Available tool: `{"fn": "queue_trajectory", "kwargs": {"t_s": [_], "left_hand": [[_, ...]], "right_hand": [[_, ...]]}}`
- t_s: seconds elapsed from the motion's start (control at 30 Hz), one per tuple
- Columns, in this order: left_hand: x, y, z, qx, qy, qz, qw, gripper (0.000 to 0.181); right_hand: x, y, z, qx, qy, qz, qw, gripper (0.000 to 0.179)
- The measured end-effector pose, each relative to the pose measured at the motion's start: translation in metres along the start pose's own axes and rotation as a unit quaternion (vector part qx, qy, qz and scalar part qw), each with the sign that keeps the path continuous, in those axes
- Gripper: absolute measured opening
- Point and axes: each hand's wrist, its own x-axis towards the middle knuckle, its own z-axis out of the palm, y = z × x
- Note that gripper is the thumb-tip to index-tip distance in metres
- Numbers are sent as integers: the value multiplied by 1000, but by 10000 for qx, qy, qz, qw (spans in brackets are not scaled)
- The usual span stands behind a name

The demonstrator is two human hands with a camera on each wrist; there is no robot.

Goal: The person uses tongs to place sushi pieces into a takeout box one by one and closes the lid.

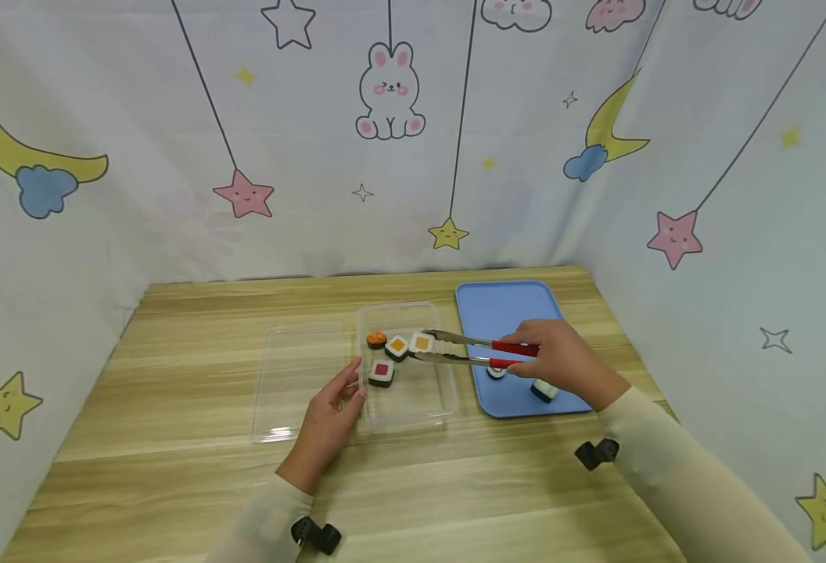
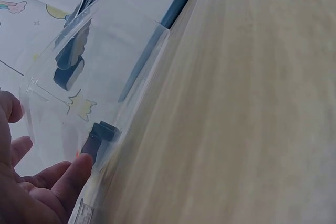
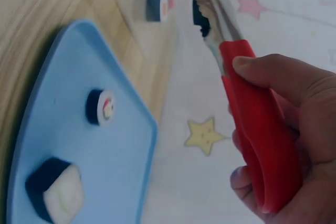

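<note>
Red-handled metal tongs (image 1: 518,349) are gripped in my right hand (image 1: 561,360), over the blue tray. A sushi piece with a yellow centre (image 1: 422,342) sits between the tong tips, above the clear plastic container (image 1: 413,414). Inside the container are an orange-topped sushi piece (image 1: 376,339), another yellow-centred piece (image 1: 396,347) and a red-centred one (image 1: 381,372). My left hand (image 1: 332,418) touches the container's left wall with loosely extended fingers (image 2: 73,179).
The blue tray (image 1: 504,305) lies to the right, holding a round sushi roll (image 3: 100,107) and a white-topped piece (image 3: 60,192). A clear lid (image 1: 293,383) lies flat left of the container. A patterned curtain (image 1: 314,156) hangs behind the wooden table (image 1: 195,391).
</note>
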Motion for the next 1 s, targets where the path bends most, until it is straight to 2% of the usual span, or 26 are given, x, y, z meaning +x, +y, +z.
{"fn": "queue_trajectory", "kwargs": {"t_s": [0.2, 0.47, 0.63, 0.87, 1.0], "left_hand": [[0, 1, -1, -27, -36, -109, 9999, 55], [1, 2, -2, -44, -69, -149, 9999, 56], [1, 3, -2, -19, -60, -232, 9997, 56], [1, 3, -2, -40, -98, -246, 9996, 56], [0, 3, -2, -23, -98, -230, 9997, 55]], "right_hand": [[20, -25, 6, -755, -519, -491, 9946, 34], [47, -58, 6, -1641, -942, -535, 9805, 29], [57, -72, 3, -1782, -1166, -412, 9762, 25], [59, -75, 7, -2147, -1290, -475, 9670, 29], [57, -74, 6, -2031, -1228, -516, 9701, 30]]}}
